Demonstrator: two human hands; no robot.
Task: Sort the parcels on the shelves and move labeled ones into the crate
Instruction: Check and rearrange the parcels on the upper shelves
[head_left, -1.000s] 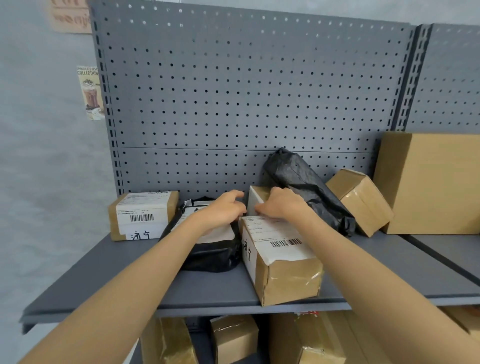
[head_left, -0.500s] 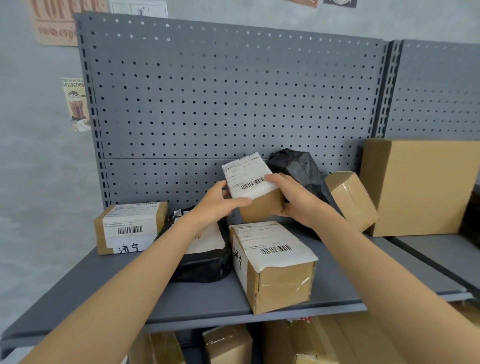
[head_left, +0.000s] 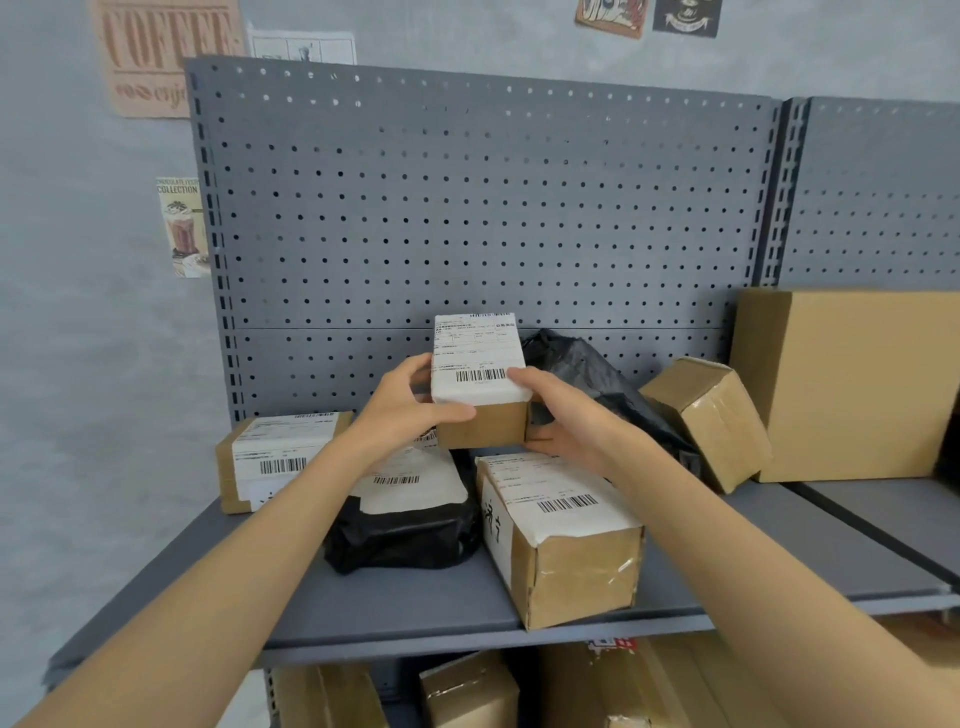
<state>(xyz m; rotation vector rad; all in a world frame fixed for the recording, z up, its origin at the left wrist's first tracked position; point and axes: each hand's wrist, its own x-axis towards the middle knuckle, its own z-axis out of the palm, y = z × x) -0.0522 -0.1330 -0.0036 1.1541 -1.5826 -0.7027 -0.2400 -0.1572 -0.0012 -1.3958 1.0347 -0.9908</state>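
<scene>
above the grey shelf (head_left: 405, 597) strewn with parcels, the left hand (head_left: 402, 410) and right hand (head_left: 566, 421) both grip a small labelled box (head_left: 478, 384), fingers wrapped round its sides

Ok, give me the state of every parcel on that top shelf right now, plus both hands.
Small labeled box: lifted off the shelf, label facing camera.
Left hand: gripping its left side.
Right hand: gripping its right side.
Long labeled box: resting flat at shelf front.
Black labeled bag: lying flat.
Left labeled box: resting flat.
Black unlabeled bag: leaning on pegboard.
Small plain box: tilted.
Large plain box: upright.
</scene>
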